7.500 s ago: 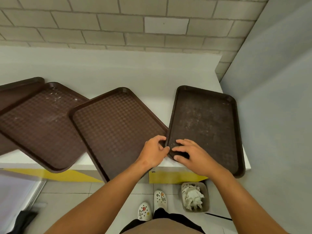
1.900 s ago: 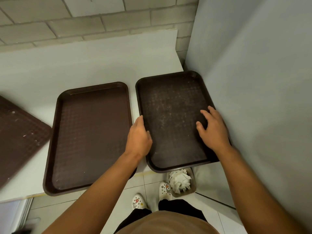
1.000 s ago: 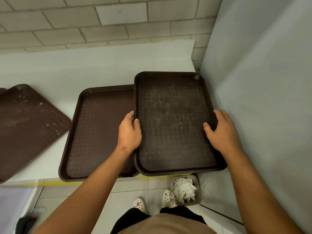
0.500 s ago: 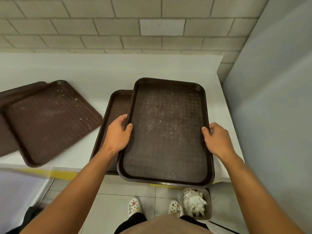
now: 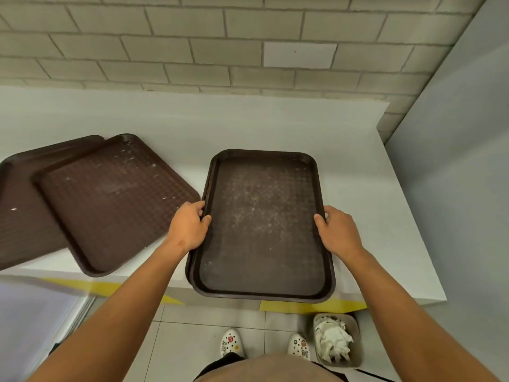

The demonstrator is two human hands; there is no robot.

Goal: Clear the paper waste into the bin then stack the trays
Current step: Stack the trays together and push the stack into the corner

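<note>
Holding the top tray (image 5: 264, 230) by its two long sides, we have the left hand (image 5: 188, 227) curled over the left rim and the right hand (image 5: 337, 232) curled over the right rim, both about midway along. Its long axis runs near-to-far. It sits almost square over a second tray (image 5: 192, 267), whose rim peeks out along the left and near-left edge, so nesting needs a small nudge left. Near ends of both overhang the worktop (image 5: 366, 194) edge. Two more trays (image 5: 110, 199) lie overlapped to the left, angled, nearer the left hand. Open worktop lies far and right; a wall closes off the right. Bin (image 5: 337, 340) with paper waste stands on the floor, near right.
</note>
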